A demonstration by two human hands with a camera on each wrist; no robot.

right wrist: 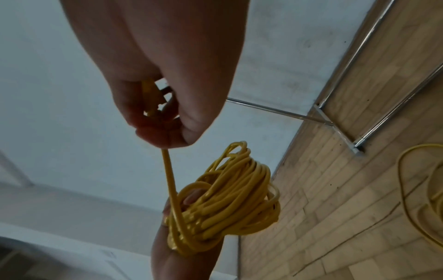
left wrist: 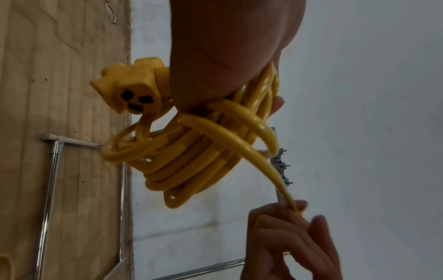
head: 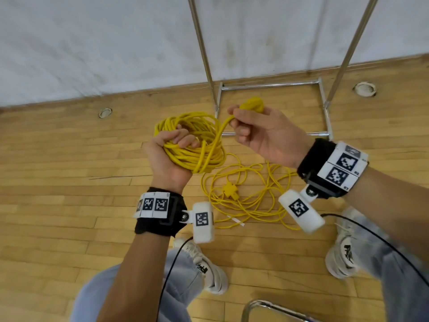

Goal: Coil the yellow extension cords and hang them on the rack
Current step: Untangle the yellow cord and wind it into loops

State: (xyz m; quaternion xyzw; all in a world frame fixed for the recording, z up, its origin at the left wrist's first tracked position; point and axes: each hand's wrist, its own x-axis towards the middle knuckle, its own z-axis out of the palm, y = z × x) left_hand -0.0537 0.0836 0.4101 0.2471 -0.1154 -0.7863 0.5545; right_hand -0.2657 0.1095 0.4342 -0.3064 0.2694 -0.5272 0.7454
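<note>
My left hand (head: pixel 173 145) grips a bundle of coiled yellow extension cord (head: pixel 199 140), fingers curled round the loops; the same coil (left wrist: pixel 191 157) fills the left wrist view with its three-way socket end (left wrist: pixel 130 91) sticking out. My right hand (head: pixel 250 126) holds the cord's plug end (head: pixel 253 104) and the last stretch of cord, raised just right of the coil. In the right wrist view the cord (right wrist: pixel 171 181) runs from my right hand's fingers (right wrist: pixel 167 128) down to the coil (right wrist: pixel 230 204). A second yellow cord (head: pixel 250 198) lies loose on the floor, its socket block (head: pixel 231 191) in the middle.
The chrome rack (head: pixel 269 86) stands against the white wall beyond my hands; its base frame rests on the wooden floor and two uprights (head: pixel 202 49) rise out of view. My shoes (head: pixel 209 268) flank the loose cord. A chrome chair edge (head: pixel 262 306) shows at the bottom.
</note>
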